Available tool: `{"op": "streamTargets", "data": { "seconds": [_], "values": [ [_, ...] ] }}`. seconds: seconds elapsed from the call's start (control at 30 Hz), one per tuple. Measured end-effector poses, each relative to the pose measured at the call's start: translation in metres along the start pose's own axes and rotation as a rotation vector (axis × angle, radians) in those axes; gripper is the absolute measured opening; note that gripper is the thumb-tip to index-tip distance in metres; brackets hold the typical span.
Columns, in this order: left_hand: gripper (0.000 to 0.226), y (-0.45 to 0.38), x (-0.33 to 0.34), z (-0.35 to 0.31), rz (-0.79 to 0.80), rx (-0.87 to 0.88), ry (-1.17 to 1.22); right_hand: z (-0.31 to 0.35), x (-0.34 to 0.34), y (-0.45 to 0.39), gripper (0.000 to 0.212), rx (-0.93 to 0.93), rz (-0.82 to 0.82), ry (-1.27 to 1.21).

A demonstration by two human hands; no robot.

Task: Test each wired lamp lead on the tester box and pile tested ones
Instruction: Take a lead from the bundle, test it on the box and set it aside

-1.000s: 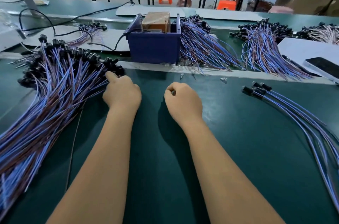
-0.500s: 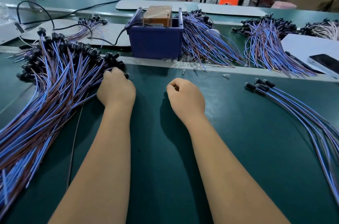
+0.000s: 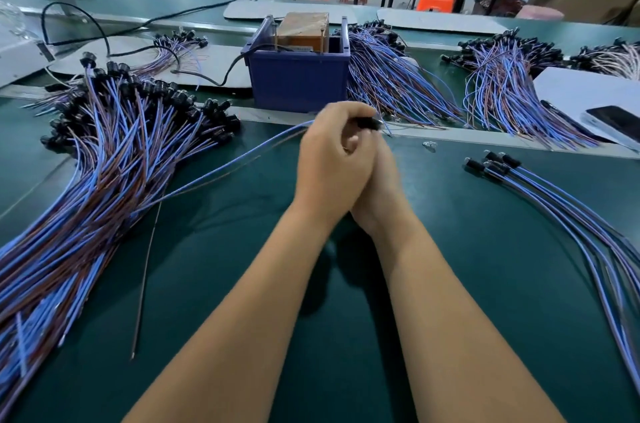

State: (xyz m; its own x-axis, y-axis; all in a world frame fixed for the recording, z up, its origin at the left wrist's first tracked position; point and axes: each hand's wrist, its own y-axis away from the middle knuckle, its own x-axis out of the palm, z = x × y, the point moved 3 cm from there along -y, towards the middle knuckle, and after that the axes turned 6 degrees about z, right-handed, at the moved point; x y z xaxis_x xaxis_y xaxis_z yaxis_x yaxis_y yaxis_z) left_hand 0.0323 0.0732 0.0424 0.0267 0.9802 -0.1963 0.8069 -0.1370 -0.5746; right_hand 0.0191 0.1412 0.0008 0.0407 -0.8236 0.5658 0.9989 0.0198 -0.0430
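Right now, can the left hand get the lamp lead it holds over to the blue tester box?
Probably yes. The left hand grips the blue-and-brown lamp lead just in front of the blue plastic tester box, with nothing between them.

Two bare forearms reach in from the bottom edge, uncovered from elbow to wrist, with no sleeves, gloves, watch or rings to be seen. The left hand and right hand show short, unpainted nails.
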Motion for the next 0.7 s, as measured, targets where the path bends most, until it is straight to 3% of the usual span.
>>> {"op": "streamTargets", "data": {
  "seconds": [0.17,0.23,0.33,0.43,0.5,0.57,0.67,0.7],
  "values": [
    [0.024,0.005,0.01,-0.019,0.108,-0.253,0.628,0.007,-0.004,0.004,0.049,0.012,0.015,-0.447],
    [0.037,0.006,0.013,-0.018,0.26,-0.403,0.764,0.012,-0.005,0.009,0.057,-0.001,0.029,-0.467],
    [0.06,0.008,0.015,-0.006,0.574,-0.598,0.717,0.017,-0.008,0.015,0.066,0.051,-0.045,-0.251],
    [0.05,0.008,0.004,0.009,0.804,-0.681,0.724,0.017,-0.013,0.012,0.051,0.093,-0.226,-0.165],
    [0.048,0.007,-0.006,0.02,0.854,-0.687,0.711,0.017,-0.015,0.008,0.048,0.027,-0.257,-0.169],
    [0.047,0.002,-0.014,0.034,0.651,-0.738,0.71,0.017,-0.014,0.007,0.048,-0.012,-0.198,-0.03],
    [0.048,-0.005,-0.02,0.054,0.075,-0.835,0.82,0.009,-0.002,0.007,0.051,0.057,-0.034,0.083],
    [0.045,-0.006,-0.018,0.058,-0.026,-0.833,0.844,0.006,0.002,0.007,0.053,0.087,0.01,0.092]
  ]
}}
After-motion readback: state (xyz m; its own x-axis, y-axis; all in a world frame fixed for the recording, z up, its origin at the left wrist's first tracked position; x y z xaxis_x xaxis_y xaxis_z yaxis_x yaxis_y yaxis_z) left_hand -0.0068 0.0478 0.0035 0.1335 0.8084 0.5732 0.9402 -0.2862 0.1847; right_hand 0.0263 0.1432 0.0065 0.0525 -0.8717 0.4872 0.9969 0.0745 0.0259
